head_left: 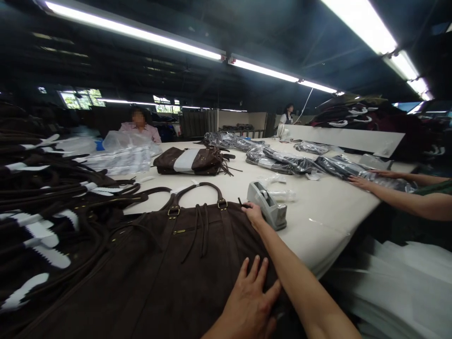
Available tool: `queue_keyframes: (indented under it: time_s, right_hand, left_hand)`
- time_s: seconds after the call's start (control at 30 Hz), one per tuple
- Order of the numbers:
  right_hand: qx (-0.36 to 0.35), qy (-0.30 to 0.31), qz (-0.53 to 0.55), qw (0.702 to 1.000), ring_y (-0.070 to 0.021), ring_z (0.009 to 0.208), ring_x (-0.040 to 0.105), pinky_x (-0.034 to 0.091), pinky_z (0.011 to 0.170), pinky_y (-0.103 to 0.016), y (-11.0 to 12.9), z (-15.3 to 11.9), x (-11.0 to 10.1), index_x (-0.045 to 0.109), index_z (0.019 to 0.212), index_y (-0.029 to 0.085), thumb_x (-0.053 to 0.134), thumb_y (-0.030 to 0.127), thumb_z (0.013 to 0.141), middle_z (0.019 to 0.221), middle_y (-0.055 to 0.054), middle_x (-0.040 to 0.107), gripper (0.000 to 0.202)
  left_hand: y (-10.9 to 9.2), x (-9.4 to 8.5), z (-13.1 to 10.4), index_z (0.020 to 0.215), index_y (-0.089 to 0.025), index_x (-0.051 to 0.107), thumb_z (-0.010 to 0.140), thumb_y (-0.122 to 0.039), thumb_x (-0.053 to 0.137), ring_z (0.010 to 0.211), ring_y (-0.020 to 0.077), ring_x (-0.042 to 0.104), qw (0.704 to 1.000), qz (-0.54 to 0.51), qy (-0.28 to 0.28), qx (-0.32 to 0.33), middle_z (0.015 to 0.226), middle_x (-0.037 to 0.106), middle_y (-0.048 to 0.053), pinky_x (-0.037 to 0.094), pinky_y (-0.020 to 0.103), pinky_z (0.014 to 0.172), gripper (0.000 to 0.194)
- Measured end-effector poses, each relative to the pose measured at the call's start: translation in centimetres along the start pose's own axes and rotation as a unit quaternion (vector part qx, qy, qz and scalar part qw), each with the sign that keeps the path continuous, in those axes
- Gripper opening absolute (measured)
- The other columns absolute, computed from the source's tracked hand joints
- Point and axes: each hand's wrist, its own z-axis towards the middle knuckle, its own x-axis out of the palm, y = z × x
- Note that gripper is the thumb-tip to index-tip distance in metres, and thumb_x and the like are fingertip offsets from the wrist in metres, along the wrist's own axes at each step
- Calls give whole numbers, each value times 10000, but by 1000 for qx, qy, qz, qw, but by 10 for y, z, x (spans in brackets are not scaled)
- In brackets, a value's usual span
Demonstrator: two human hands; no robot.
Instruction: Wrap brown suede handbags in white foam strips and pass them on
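A large dark brown bag [208, 254] lies flat in front of me, its looped handles towards the far side and thin cords hanging at its middle. My left hand [251, 299] rests palm down on the bag's lower right part, fingers spread. At the bag's upper right corner, the fingers of my right hand [252, 214] are closed on its edge, where a short dark strip sticks up. Just right of that hand stands a grey tape dispenser [270, 207].
Brown bags with white-wrapped handles [42, 230] are piled at left. A folded brown bag [189, 160] and plastic-wrapped bags [282, 160] lie on the white table [318, 226]. Another person's hands [363, 182] touch a wrapped bag at right. White sheets [399, 282] are at lower right.
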Motion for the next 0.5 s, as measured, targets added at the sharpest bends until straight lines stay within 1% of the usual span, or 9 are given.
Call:
queue_keyframes:
  time_s: [0.1,0.17,0.2,0.23,0.3,0.37,0.4,0.43,0.5]
  right_hand:
    - [-32,-17,-24,999,-217,896,656,481,834,-308,-5,-12,6,636,1157,127,515,139,890,914,-97,716,294]
    - [-84,-38,-91,992,-237,968,621,456,870,-350,-2,-19,7,597,1226,152,431,102,923,998,-127,689,349]
    - [-123,-55,-141,981,-246,1008,596,447,883,-368,1,-22,7,577,1254,163,396,90,934,1051,-141,668,376]
    - [-168,-75,-195,964,-253,1047,569,437,900,-381,5,-24,7,566,1265,170,369,85,942,1103,-151,643,388]
    - [-256,-90,-281,920,-260,1092,530,418,938,-395,10,-29,8,585,1225,160,342,92,952,1161,-161,610,372]
    - [-315,-59,-305,897,-258,1127,515,392,990,-391,12,-33,11,608,1183,128,324,109,962,1198,-165,599,360]
    - [-330,-34,-303,893,-259,1169,499,373,1021,-384,10,-34,14,603,1196,105,322,129,969,1231,-170,591,363]
    - [-332,-11,-295,896,-265,1229,468,348,1055,-383,7,-36,18,581,1237,77,329,165,977,1281,-179,572,373]
    - [-302,21,-275,913,-276,1362,350,269,1124,-402,-2,-36,27,473,1359,22,348,270,988,1417,-197,471,463]
  left_hand:
    - [5,13,2,1503,-326,173,866,-554,524,1401,434,236,999,42,-13,20,1551,205,219,305,664,1061,762]
    - [7,17,3,1504,-335,164,879,-579,488,1370,440,313,997,71,-26,30,1525,282,223,361,658,1023,745]
    - [7,17,4,1501,-335,175,878,-598,474,1352,442,348,995,84,-33,33,1509,319,224,384,652,1006,740]
    - [6,16,4,1497,-331,196,871,-622,465,1338,441,376,994,95,-40,35,1492,352,223,400,644,995,741]
    - [4,13,6,1484,-329,244,864,-635,465,1315,421,422,991,113,-58,34,1458,417,204,420,613,991,725]
    - [2,13,8,1457,-359,301,907,-556,454,1292,367,471,987,132,-88,26,1413,490,155,435,560,1002,605]
    - [1,17,9,1443,-375,328,933,-495,437,1274,338,498,984,141,-107,21,1385,526,128,442,532,1006,535]
    - [2,22,10,1434,-382,348,951,-437,423,1252,314,524,982,144,-124,13,1356,557,105,448,507,1008,492]
    - [5,38,12,1443,-363,355,950,-384,434,1220,295,552,980,135,-143,-16,1325,591,85,458,480,1010,499]
